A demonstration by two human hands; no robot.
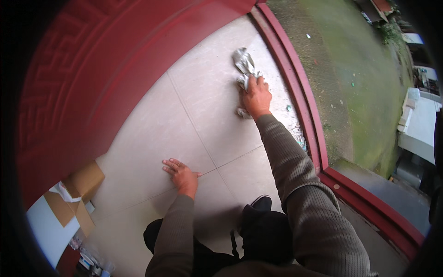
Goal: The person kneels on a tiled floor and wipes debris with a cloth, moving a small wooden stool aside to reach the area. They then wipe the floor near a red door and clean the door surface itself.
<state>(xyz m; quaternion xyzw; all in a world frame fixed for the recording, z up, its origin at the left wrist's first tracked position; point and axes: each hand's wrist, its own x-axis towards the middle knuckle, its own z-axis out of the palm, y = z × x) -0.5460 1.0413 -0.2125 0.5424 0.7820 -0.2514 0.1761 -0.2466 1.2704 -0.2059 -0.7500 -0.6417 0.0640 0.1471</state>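
My right hand grips a crumpled greyish-white rag, blurred in places, at the tiled floor near the door sill. Loose folds of the rag stick out ahead of the fingers and on the near side of the hand. Pale scraps of litter and a small green bit lie on the tiles between that hand and the red metal door sill. My left hand holds nothing. Its fingers are spread over a tile near a grout joint; whether the palm touches the floor I cannot tell.
A red embossed door panel curves along the left. Below it stand open cardboard boxes and assorted small items. My shoe is on the tiles. Past the sill lies mossy ground with a white-topped object.
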